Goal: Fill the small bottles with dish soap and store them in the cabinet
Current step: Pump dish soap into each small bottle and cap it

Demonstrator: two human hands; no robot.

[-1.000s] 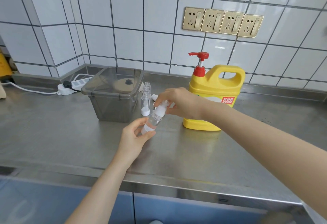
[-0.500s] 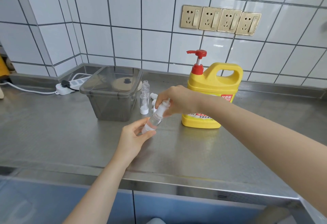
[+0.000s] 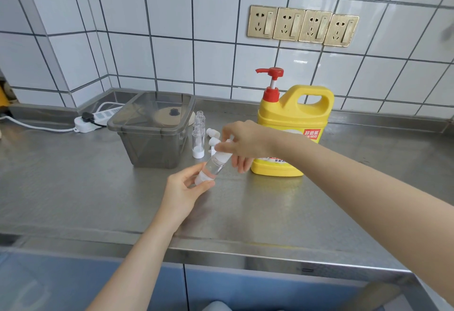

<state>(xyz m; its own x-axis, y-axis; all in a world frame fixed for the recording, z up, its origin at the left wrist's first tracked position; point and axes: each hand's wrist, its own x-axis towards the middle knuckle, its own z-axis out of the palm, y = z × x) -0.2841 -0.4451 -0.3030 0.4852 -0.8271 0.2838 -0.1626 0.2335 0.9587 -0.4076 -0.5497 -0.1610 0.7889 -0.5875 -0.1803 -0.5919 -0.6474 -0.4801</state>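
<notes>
While no soap can be seen in any of the little bottles, the task is judged to be at an early stage: caps are being taken off, and filling and storing in the cabinet are left. A small clear bottle (image 3: pixel 213 167) is held tilted above the desk (image 3: pixel 73 187), its white base pinched between thumb and fingertips of the left hand (image 3: pixel 183 187), while its white cap (image 3: pixel 223 156) is gripped by the curled fingers of the right hand (image 3: pixel 242 142). Whether the cap is loose yet cannot be told. Just beside the grey translucent bin (image 3: pixel 153 128), uncapped clear bottles (image 3: pixel 198 136) stand upright on white bases, and loose white caps (image 3: pixel 213 133) lie near them. Behind the right hand stands the yellow dish soap jug (image 3: pixel 297 114), a squat moulded plastic body with a handle loop and a red pump (image 3: pixel 271 82). The desk is brushed stainless steel, dull and faintly reflective. Glossy white wall tiles (image 3: pixel 172 40) with dark grout and four gold-coloured sockets (image 3: pixel 303 25) are seen behind; a white power strip (image 3: pixel 98 119) lies at the back left.
</notes>
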